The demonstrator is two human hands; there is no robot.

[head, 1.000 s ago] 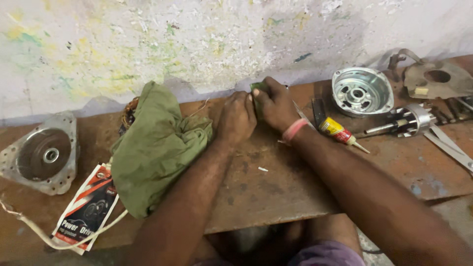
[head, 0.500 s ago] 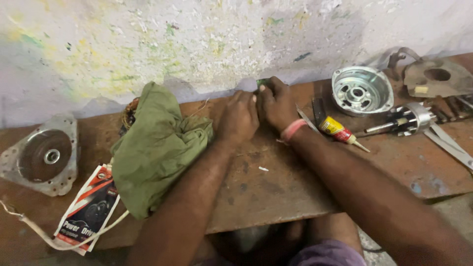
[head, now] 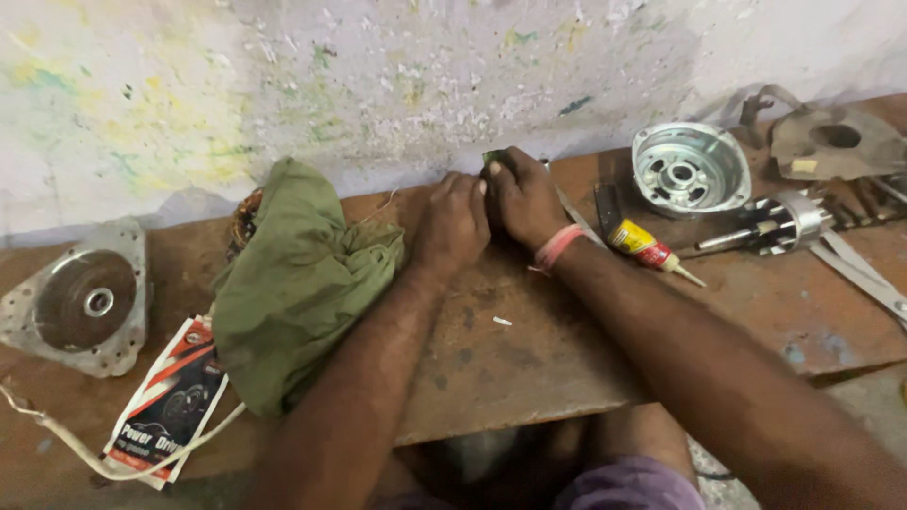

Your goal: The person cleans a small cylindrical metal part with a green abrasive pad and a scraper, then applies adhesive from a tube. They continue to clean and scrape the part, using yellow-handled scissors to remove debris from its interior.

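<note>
My left hand (head: pixel 452 225) and my right hand (head: pixel 522 195) are pressed together at the back of the worn wooden bench (head: pixel 529 349), close to the wall. Between the fingertips sits a small dark green object (head: pixel 495 159), mostly hidden; what it is cannot be told. My right hand's thumb and fingers close around it, and my left hand's fingers curl against it from the left. A pink band (head: pixel 554 247) circles my right wrist.
A crumpled green cloth (head: pixel 293 283) lies left of the hands over a copper winding (head: pixel 244 223). Far left sit a metal motor cover (head: pixel 83 300), a printed packet (head: pixel 168 401) and a white cord (head: pixel 57 436). Right: glue tube (head: pixel 646 248), aluminium housing (head: pixel 690 170), rotor shaft (head: pixel 770 225), metal plates (head: pixel 836 142).
Both hands stay together at the same spot by the wall; only small finger shifts around the green object. Everything else on the bench is unmoved.
</note>
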